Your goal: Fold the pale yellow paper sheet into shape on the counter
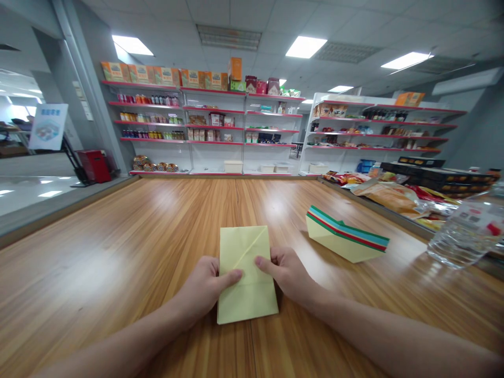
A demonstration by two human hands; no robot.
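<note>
A pale yellow sheet of folded paper (247,299) is held upright-lengthwise over the wooden table, with a diagonal crease across its upper half. My left hand (207,286) grips its left edge, thumb on the front face and fingers curled behind. At the right edge my right hand (289,273) pinches it the same way, its thumb a little higher. To the right on the table stands a folded paper boat (342,239), pale yellow below with green, blue, white and red stripes along the top.
The wooden table (157,220) spreads ahead. A clear plastic bottle (464,236) is at the right, beside bagged snacks (394,197) and black boxes (433,176). Stocked shelves (212,110) line the back. A sign (48,127) and a red box (94,165) stand at the left.
</note>
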